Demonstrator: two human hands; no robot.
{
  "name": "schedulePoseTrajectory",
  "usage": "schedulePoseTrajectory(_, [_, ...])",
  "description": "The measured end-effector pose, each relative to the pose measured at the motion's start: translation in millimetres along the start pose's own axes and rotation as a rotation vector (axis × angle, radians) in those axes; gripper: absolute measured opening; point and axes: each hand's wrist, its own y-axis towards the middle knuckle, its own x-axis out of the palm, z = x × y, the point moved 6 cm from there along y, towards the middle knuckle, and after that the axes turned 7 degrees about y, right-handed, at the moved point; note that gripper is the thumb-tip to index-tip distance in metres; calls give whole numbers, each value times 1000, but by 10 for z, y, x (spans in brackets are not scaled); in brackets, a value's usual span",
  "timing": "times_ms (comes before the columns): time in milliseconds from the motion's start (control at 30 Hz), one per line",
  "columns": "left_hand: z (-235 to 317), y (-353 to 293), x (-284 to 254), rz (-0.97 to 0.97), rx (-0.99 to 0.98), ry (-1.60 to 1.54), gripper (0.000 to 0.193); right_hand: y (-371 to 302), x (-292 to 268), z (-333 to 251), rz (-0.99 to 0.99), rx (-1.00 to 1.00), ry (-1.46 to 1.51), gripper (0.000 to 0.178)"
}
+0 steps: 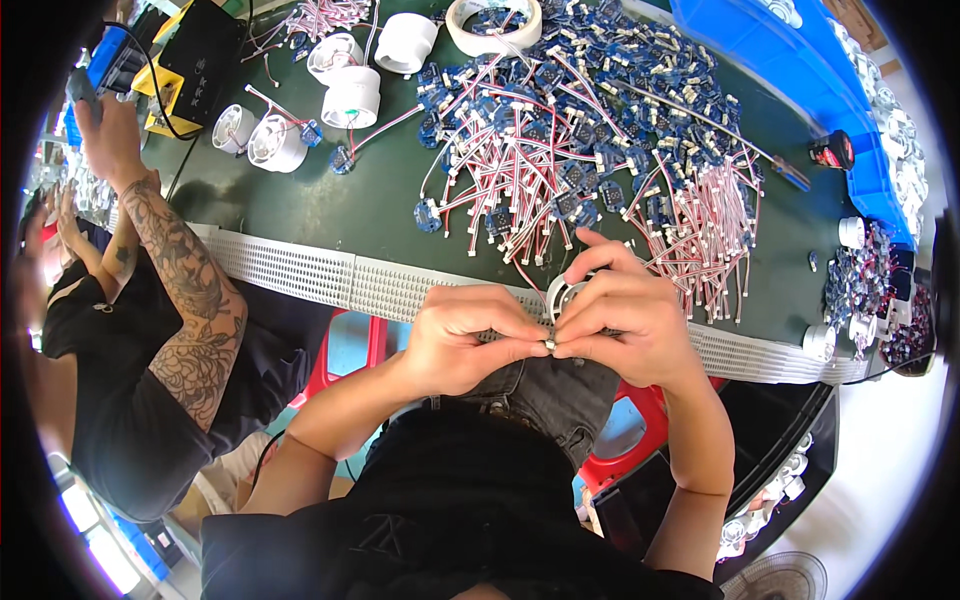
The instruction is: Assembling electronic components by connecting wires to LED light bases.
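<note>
My left hand (468, 338) and my right hand (630, 318) meet in front of my body at the table's near edge. Both pinch a small pale connector (550, 343) between thumb and fingertips. A white round plastic housing (557, 296) shows behind the right fingers, which hide most of it; it seems to rest in that hand. Just beyond the hands spreads a heap of blue circuit boards (620, 80) with red-and-white wire leads (520, 185). More leads (705, 225) lie bunched beyond my right hand.
White round housings (352, 97) and a tape roll (494, 42) stand at the back. A screwdriver (790, 172) lies right of the heap, near a blue bin (880, 180). Perforated white trunking (290, 268) lines the table edge. A co-worker's tattooed arm (185, 270) reaches over the table at left.
</note>
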Motion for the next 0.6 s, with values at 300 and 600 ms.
schedulePoseTrajectory(300, [8, 29, -26, -40, 42, 5, 12, 35, 15, 5, -9, 16, 1, 10])
schedulePoseTrajectory(600, [40, -16, -12, -4, 44, 31, 13, 72, 26, -76, -75, 36, -92, 12])
